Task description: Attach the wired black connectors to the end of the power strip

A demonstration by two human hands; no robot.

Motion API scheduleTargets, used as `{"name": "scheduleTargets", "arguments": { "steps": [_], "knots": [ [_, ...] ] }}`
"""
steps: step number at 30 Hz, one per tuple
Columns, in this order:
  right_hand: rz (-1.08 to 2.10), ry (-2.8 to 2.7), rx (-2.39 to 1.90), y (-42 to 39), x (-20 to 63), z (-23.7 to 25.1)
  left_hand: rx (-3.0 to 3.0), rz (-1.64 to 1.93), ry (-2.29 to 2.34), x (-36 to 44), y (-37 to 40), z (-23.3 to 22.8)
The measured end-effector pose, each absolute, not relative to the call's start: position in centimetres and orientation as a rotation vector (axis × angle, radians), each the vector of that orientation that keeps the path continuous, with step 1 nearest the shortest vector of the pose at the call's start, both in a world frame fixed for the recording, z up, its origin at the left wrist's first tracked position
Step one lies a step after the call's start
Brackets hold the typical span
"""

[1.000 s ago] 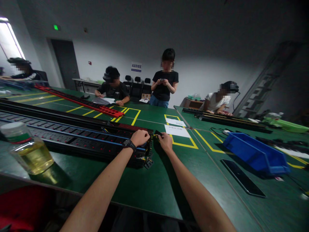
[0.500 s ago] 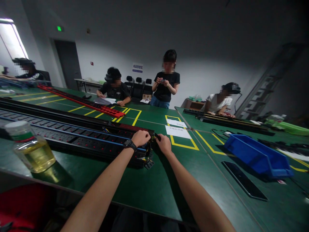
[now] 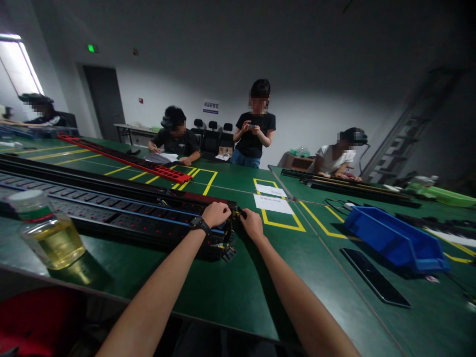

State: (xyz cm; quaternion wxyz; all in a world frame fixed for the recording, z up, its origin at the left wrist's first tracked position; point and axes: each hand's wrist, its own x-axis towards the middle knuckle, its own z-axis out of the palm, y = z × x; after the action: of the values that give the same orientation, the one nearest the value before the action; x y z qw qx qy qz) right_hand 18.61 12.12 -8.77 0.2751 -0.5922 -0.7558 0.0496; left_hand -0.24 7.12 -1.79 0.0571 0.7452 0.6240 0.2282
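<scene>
At centre frame, we steady the long black power strip (image 3: pixel 111 213) on the green counter (image 3: pixel 238 287) with our left hand (image 3: pixel 215 214) curled over its end, right hand (image 3: pixel 252 223) fingers pinching a small black fitting (image 3: pixel 241 212) there.

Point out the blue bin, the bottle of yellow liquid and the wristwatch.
blue bin (image 3: pixel 394 239): head view, on its near long side wall.
bottle of yellow liquid (image 3: pixel 48 233): head view, on the clear body at the liquid level.
wristwatch (image 3: pixel 199 224): head view, on the black band at the left wrist.
</scene>
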Motion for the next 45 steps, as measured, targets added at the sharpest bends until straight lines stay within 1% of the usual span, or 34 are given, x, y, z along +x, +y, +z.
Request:
{"name": "scheduleTargets", "arguments": {
  "steps": [4, 8, 14, 17, 21, 24, 29, 33, 36, 39, 42, 45],
  "knots": [
    [0.175, -2.005, -1.503, 11.6, 18.7, -8.8, 2.260, 0.704, 1.883, -0.3, 7.1, -1.8],
    [0.158, -1.815, -1.424, 10.2, 19.0, -8.7, 2.270, 0.717, 1.869, -0.4, 7.1, -1.9],
    [0.166, -1.812, -1.186, 5.8, 20.5, -8.8, 2.287, 0.747, 1.844, -0.6, 7.1, -2.2],
    [0.272, -1.833, -1.177, 3.9, 21.3, -8.8, 2.283, 0.782, 1.830, -0.7, 7.2, -2.3],
    [0.472, -1.920, -1.201, 3.6, 21.3, -8.5, 2.286, 0.863, 1.813, -0.7, 7.1, -1.5],
    [0.507, -1.995, -1.216, 4.2, 21.1, -8.5, 2.307, 0.935, 1.814, -0.6, 6.7, -0.2],
    [0.550, -2.092, -1.132, 4.3, 20.8, -8.8, 2.370, 0.975, 1.815, -0.5, 3.6, 2.4],
    [0.541, -2.174, -1.134, 3.6, 20.7, -8.1, 2.317, 0.901, 1.835, -0.2, -2.0, 3.1],
    [0.499, -2.205, -1.149, 3.3, 20.6, -7.6, 2.179, 0.902, 1.904, 0.1, -7.0, 1.8],
    [0.489, -2.216, -1.116, 3.2, 20.5, -7.5, 2.078, 0.946, 1.799, 0.3, -10.7, -1.0],
    [0.553, -2.159, -1.071, 3.4, 20.4, -7.8, 2.051, 0.966, 1.804, 0.0, -12.1, -3.8],
    [0.688, -2.040, -0.953, 3.8, 20.2, -8.1, 1.974, 1.015, 1.780, -0.5, -12.0, -5.4]
  ]
}}
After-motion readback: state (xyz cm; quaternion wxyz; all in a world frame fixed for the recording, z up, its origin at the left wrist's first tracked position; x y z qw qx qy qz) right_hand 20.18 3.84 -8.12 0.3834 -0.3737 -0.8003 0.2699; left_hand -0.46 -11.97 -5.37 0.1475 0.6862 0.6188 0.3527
